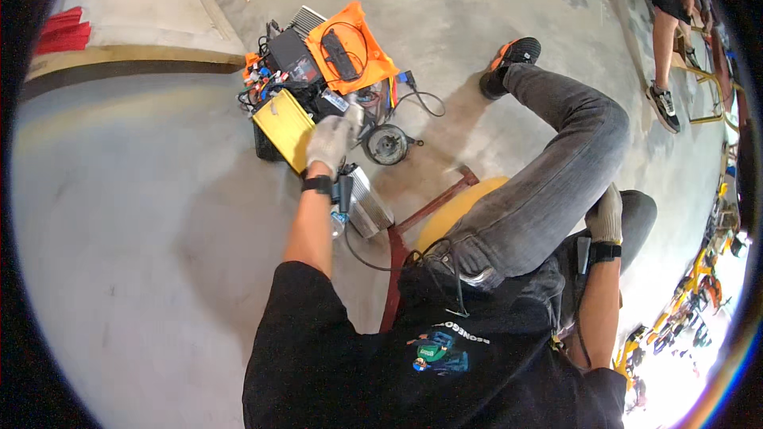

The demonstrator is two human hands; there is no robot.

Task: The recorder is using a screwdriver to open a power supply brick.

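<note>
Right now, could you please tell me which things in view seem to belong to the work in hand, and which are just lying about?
Likely in the work, being near the left hand:
yellow box
orange cover
round metal part
silver box

Seemingly just lying about, farther off:
red cloth
blurred jumble at the right edge

Left head-worn fisheye: faces down past chest (433,353), near; wide view reaches parts pile (294,59).

White lettering (469,334) arcs across the black shirt (342,349).
</note>
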